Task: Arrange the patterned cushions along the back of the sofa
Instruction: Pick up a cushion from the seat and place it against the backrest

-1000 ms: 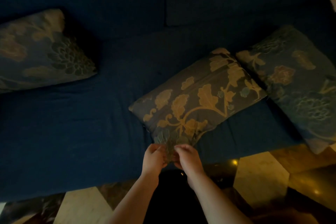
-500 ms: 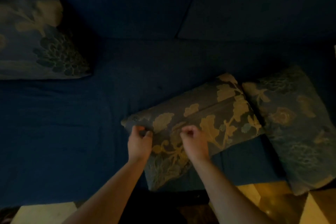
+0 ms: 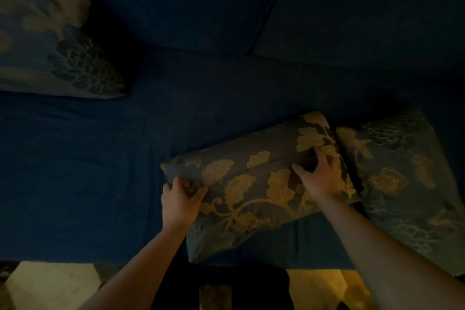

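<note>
A dark cushion with gold leaf pattern (image 3: 251, 184) lies on the seat of the dark blue sofa (image 3: 100, 171), near its front edge. My left hand (image 3: 180, 200) pinches the cushion's left corner. My right hand (image 3: 319, 173) grips the fabric near the cushion's right end, along a seam. A second floral cushion (image 3: 402, 184) lies flat just to the right, touching the first. A third floral cushion (image 3: 52, 43) leans against the sofa back at the far left.
The sofa back (image 3: 226, 2) has two dark blue back pads with a seam between them. Bare seat stretches between the left cushion and the held one. Pale and dark floor tiles (image 3: 52, 284) show below the sofa's front edge.
My hands moved apart from the cushion's near corner: the left went to its left corner, the right to its right end. The view has closed in on the sofa.
</note>
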